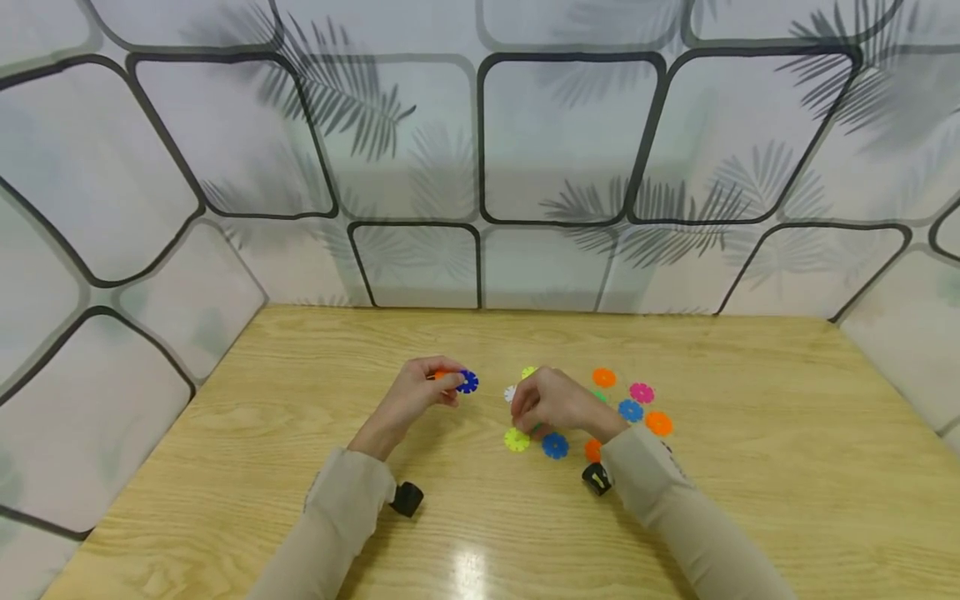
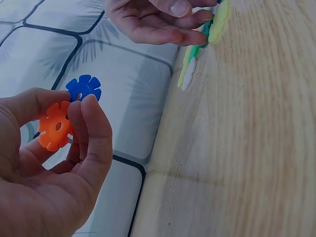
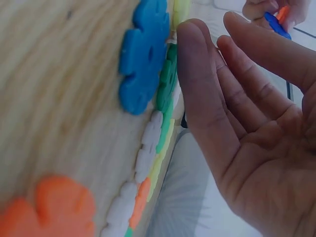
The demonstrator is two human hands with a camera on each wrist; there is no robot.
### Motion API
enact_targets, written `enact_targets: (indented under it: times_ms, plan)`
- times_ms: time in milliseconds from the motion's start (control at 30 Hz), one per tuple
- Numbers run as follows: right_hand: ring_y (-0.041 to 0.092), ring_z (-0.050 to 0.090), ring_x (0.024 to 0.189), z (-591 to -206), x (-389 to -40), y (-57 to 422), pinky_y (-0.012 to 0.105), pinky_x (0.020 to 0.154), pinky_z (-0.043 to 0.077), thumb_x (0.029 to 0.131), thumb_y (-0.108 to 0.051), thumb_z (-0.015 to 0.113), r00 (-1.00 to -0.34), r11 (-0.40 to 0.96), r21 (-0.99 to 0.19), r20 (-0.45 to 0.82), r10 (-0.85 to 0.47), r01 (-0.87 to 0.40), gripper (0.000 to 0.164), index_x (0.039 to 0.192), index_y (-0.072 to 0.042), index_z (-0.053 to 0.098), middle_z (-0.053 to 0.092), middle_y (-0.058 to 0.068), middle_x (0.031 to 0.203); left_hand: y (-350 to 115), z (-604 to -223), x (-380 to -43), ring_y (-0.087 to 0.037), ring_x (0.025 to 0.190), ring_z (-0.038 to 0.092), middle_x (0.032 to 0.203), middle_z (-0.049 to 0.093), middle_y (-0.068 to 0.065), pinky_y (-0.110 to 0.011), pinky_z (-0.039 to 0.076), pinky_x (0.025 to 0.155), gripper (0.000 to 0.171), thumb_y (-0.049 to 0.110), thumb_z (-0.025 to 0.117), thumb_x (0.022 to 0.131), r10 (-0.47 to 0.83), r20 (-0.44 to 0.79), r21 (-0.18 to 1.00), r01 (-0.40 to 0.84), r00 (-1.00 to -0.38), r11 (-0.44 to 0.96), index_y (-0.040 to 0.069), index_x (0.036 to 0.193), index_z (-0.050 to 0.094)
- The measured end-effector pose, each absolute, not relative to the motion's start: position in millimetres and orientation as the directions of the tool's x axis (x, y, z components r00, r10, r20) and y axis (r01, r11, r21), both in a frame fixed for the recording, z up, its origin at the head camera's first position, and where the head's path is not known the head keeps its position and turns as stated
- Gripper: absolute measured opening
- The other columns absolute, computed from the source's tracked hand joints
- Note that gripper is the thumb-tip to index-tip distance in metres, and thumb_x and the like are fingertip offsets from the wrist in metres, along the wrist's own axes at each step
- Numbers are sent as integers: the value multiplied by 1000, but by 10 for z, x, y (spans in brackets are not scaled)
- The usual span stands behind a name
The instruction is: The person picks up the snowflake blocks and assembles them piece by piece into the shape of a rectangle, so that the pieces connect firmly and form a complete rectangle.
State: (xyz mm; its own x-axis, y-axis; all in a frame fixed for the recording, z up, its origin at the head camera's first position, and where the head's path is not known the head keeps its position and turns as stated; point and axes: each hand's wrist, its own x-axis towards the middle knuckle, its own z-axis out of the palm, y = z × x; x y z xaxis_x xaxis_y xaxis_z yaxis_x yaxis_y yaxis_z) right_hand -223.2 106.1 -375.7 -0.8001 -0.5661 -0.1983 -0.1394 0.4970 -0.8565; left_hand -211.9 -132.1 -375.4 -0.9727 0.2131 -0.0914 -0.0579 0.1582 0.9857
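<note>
My left hand [image 1: 422,390] is raised over the table, pinching a dark blue notched plastic disc [image 2: 85,88] and an orange notched disc [image 2: 55,127] between thumb and fingers. Those two discs meet at their edges; whether they are slotted together cannot be told. Low over a spread of similar discs is my right hand [image 1: 558,400], its fingers loosely bent and nothing visible between them. Its fingertips are close to a yellow disc [image 1: 516,440] and a green disc [image 3: 168,79]; contact is unclear. A blue disc [image 1: 555,446] lies just below that hand.
Around and right of the right hand lie more flat discs, among them orange [image 1: 659,423], pink [image 1: 642,392], blue [image 1: 631,410] and white [image 1: 510,392]. Patterned cloth [image 1: 570,142] rises behind the wooden table [image 1: 262,433]. Black wrist devices [image 1: 407,499] hang under both cuffs.
</note>
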Motion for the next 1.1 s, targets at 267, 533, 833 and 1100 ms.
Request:
enact_targets:
  times_ms: [267,533,833,1100]
  plan:
    - [17,67,69,-3768,-2223,1055,33,64,60,83,15,71,-793,517,-840,-199,-576,-164,11,86,4,70,71,8,80,-1354,-3757,-2119,-19,75,65,93,70,-7,-27,57,73,18,1,58,101,233,-81,990,-50,-969,133,-11,111,67]
    - [13,61,67,-3781,-2203,1086,27,62,54,70,22,66,-743,515,-805,-146,-653,-294,26,88,3,70,68,6,84,-1339,-3777,-2127,-16,73,64,91,69,-4,-25,56,72,18,0,59,100,246,-68,994,-44,-967,101,-13,110,66]
    - [11,56,74,-3781,-2198,1000,24,67,52,64,22,71,-727,584,-692,-125,-675,-424,35,91,0,73,65,0,84,-1339,-3768,-2131,-15,73,63,90,68,-4,-26,56,73,17,1,59,100,247,-64,994,-38,-967,107,-11,109,66]
    - [12,54,75,-3769,-2158,898,24,67,50,67,19,78,-757,661,-621,-161,-634,-422,29,83,-5,72,61,-2,80,-1345,-3802,-2138,-16,73,63,89,68,-3,-26,56,73,15,0,58,100,255,-74,994,-51,-964,97,-10,107,66]
